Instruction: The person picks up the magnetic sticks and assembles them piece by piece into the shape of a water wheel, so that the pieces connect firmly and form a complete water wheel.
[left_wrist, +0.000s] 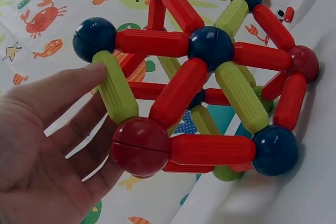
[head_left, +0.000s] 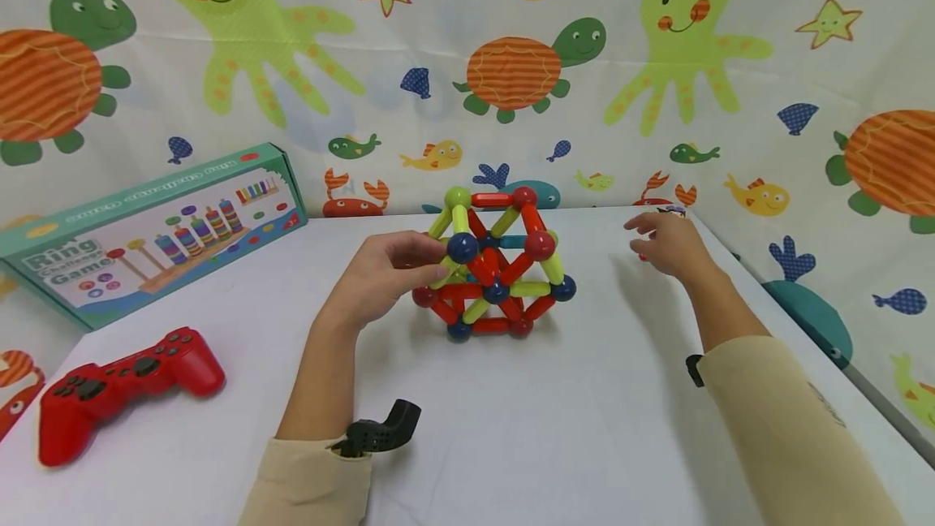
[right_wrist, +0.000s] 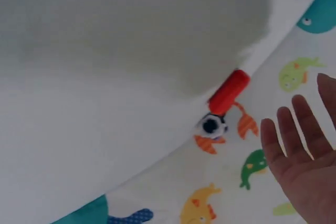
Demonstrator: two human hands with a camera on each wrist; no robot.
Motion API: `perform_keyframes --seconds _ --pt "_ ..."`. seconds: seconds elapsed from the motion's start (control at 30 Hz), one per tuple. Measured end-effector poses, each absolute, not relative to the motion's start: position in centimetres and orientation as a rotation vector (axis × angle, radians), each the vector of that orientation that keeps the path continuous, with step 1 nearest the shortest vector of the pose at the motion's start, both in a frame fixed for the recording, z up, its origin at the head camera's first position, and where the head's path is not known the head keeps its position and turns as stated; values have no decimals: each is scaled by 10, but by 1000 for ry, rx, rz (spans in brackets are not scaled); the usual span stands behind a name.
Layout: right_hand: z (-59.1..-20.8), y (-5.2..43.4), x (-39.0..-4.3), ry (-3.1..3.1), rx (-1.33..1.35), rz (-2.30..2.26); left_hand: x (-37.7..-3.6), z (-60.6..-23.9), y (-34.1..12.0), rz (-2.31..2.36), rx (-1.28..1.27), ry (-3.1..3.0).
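Fingers (left_wrist: 79, 85) of the left hand (head_left: 387, 270) are resting straight against the rod-and-ball structure (head_left: 497, 270); right hand (head_left: 668, 243) is hovering, fingers apart, near a red rod (right_wrist: 229, 92) at the table's (head_left: 548, 428) far right.

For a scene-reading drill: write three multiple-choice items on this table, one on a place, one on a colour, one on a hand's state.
1. Where does the game controller lie?
A. left of the rod-and-ball structure
B. on the Ring Game box
C. at the table's right edge

2. What colour is the loose rod at the table's far edge?
A. green
B. red
C. blue

3. How is the right hand?
A. gripping the structure
B. clenched in a fist
C. open, holding nothing

Answers: 1 A, it lies at the near left of the table; 2 B, the right wrist view shows it red; 3 C, its fingers are spread near the loose rod.
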State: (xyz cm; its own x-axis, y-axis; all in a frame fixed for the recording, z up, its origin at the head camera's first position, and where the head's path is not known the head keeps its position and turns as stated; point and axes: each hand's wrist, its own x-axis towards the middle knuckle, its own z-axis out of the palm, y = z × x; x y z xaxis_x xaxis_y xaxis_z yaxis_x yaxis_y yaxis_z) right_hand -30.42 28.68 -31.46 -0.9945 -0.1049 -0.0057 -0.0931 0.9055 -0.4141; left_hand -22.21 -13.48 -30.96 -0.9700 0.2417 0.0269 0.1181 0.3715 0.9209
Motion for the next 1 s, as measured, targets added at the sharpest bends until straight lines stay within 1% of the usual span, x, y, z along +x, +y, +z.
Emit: perform_keyframes --seconds 0.2,0.33,0.47,0.73,1.0 --pt "-341 319 -313 2874 -15 -325 -223 -309 -130 1687 340 2490" --pt "-349 327 -313 2855 22 -309 -222 -309 -129 1693 348 2483" --pt "-351 327 -313 2882 -8 -340 -221 -309 -130 1694 352 2492" --pt "-347 317 -309 2909 -38 -488 -221 -312 -133 1694 338 2498" --pt "-325 293 -300 3008 -117 -678 -221 -312 -134 1691 346 2517"
